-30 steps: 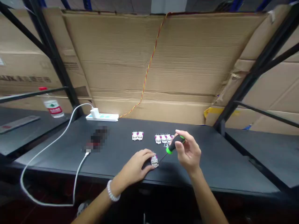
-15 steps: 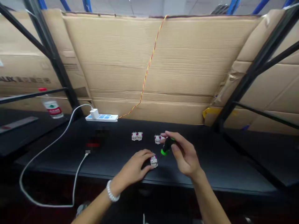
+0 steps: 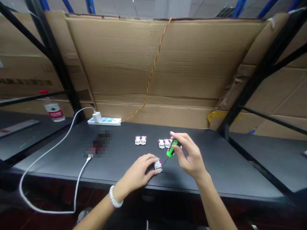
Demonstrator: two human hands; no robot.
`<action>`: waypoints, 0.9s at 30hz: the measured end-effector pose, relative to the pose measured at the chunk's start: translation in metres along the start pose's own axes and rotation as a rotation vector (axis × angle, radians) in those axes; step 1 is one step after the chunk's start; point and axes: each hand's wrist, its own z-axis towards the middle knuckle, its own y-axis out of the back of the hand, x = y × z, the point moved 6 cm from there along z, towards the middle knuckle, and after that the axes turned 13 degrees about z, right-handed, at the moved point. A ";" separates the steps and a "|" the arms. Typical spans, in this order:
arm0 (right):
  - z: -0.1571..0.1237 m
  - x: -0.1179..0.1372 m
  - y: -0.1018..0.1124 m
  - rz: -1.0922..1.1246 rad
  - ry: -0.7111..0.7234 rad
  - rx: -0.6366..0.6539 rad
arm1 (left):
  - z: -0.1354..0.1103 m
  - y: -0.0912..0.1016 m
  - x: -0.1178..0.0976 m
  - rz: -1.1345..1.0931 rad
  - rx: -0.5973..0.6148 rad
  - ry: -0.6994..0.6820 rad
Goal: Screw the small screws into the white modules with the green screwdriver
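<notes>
My left hand (image 3: 141,171) rests on the dark table and pinches a small white and purple part (image 3: 158,165) between thumb and fingers. It looks like an electrical component, but its exact kind is unclear. My right hand (image 3: 188,156) grips a screwdriver (image 3: 171,150) by its green and black handle. The thin shaft slants down to the left, its tip at the right side of the held part; whether it touches I cannot tell. Behind the screwdriver stands a row of similar white and purple parts (image 3: 164,143), partly covered by my right hand. Two more parts (image 3: 140,140) sit side by side farther left.
A white power strip (image 3: 112,121) with a plugged-in charger lies at the back left. Its white cable (image 3: 48,152) loops over the front edge to a pixelated object (image 3: 98,145). A bottle (image 3: 54,110) stands far left. Black metal posts (image 3: 249,76) flank a cardboard wall (image 3: 153,64).
My right hand has turned the screwdriver a little, so more of its green handle shows. More of the row behind it is visible. My left hand and the held part stay put.
</notes>
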 end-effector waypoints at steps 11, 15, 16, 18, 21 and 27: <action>-0.002 0.004 0.000 0.003 0.106 -0.024 | 0.001 0.001 -0.001 0.016 -0.004 -0.013; -0.006 0.005 0.001 -0.027 0.118 -0.090 | 0.001 0.002 -0.002 0.005 0.005 0.002; -0.006 0.004 0.001 -0.003 0.083 -0.100 | 0.000 0.002 -0.002 -0.001 0.007 0.003; -0.005 0.000 0.002 0.088 -0.039 -0.113 | 0.000 0.002 -0.002 -0.009 0.005 0.002; -0.003 -0.010 0.004 0.214 -0.212 -0.143 | 0.001 0.002 -0.002 -0.004 0.011 0.004; -0.003 -0.017 0.007 0.007 -0.065 -0.188 | 0.000 0.002 -0.002 0.008 0.022 0.020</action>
